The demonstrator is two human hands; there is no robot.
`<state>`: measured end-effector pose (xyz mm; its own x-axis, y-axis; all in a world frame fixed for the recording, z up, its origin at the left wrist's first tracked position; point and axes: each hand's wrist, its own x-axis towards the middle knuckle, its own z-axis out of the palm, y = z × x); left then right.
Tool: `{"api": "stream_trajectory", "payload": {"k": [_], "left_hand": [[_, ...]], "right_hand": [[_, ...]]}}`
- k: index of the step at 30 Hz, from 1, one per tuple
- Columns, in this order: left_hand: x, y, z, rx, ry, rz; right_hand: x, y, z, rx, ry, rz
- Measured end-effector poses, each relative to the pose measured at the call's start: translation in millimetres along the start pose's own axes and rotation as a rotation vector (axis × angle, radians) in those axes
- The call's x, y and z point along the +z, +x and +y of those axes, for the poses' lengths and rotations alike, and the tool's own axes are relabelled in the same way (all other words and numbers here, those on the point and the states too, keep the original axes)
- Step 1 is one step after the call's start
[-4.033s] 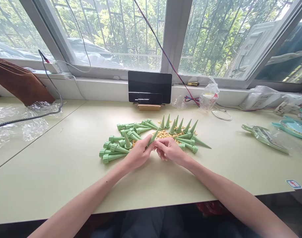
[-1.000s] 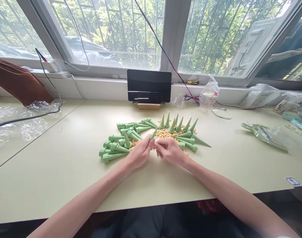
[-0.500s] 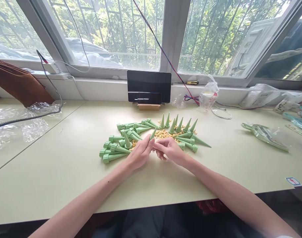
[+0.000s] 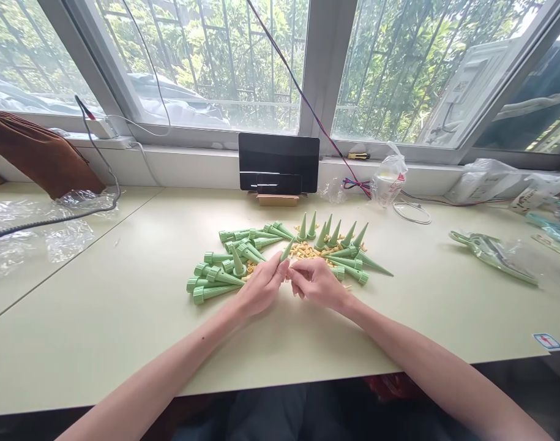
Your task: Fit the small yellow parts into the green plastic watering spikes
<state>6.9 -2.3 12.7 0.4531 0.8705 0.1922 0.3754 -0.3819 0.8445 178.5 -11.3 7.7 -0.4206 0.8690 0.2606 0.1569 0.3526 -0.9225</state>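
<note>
My left hand (image 4: 262, 288) is closed around a green plastic watering spike (image 4: 287, 249), its pointed tip sticking up and away from me. Close against it, my right hand (image 4: 320, 285) pinches with thumb and forefinger at the near end of that spike; whatever is in the pinch is too small and covered to make out. Just beyond the hands lies a heap of small yellow plastic pieces (image 4: 302, 250). Several green spikes (image 4: 215, 294) lie on their sides to the left, with one upright among them. More spikes (image 4: 348, 234) stand point-up at the back right, and others lie in front of those.
A dark tablet (image 4: 280, 160) leans on a cardboard stand (image 4: 278, 200) by the window. Right of it are a bagged cup (image 4: 390, 180) and a coiled white cable (image 4: 412, 212). A green dustpan-like item (image 4: 493, 257) lies far right; crumpled clear plastic (image 4: 54, 236) lies left.
The view has shifted slightly. Both hands stay together at the spike, the left still gripping it and the right still pinching at its near end.
</note>
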Motion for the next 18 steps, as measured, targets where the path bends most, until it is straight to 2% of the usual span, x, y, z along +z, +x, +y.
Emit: {"api": "stream_trajectory", "payload": {"k": [2, 5, 12, 18], "left_hand": [[-0.1, 0.1, 0.1, -0.003, -0.015, -0.003], [-0.5, 0.8, 1.2, -0.022, -0.077, -0.011], [-1.0, 2.0, 7.4, -0.182, -0.445, -0.057], [1.2, 0.7, 8.9, -0.266, -0.641, -0.090]], "right_hand": [[1.2, -0.7, 1.0, -0.042, -0.102, 0.023], [2.4, -0.8, 1.1, -0.047, -0.124, 0.041], [4.5, -0.2, -4.4, -0.089, -0.105, 0.072], [7.4, -0.5, -5.4, -0.164, -0.173, 0.097]]}}
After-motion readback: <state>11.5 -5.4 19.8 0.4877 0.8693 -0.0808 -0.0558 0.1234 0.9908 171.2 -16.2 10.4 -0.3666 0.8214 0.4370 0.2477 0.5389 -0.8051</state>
